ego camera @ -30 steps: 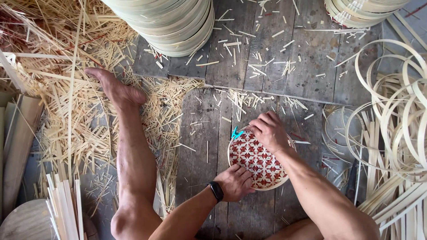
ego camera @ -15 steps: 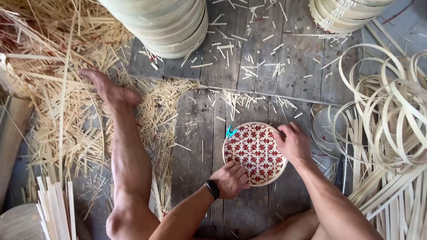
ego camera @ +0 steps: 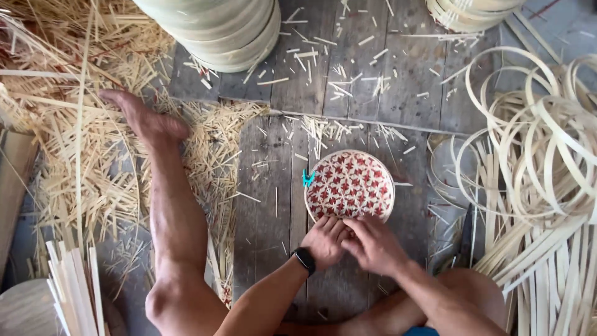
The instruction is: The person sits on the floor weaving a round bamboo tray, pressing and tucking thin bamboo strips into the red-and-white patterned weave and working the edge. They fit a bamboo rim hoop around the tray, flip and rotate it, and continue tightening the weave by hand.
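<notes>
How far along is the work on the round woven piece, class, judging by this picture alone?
Done: the disc already shows a full red star weave inside a pale rim, with a blue clip at its left edge. In hand: the left hand and right hand both press on its near edge. Left: this edge seemingly needs finishing; loose hoops lie unused to the right.

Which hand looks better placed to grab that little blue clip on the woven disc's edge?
Probably the left hand: it rests at the woven disc nearer the blue clip than the right hand.
</notes>
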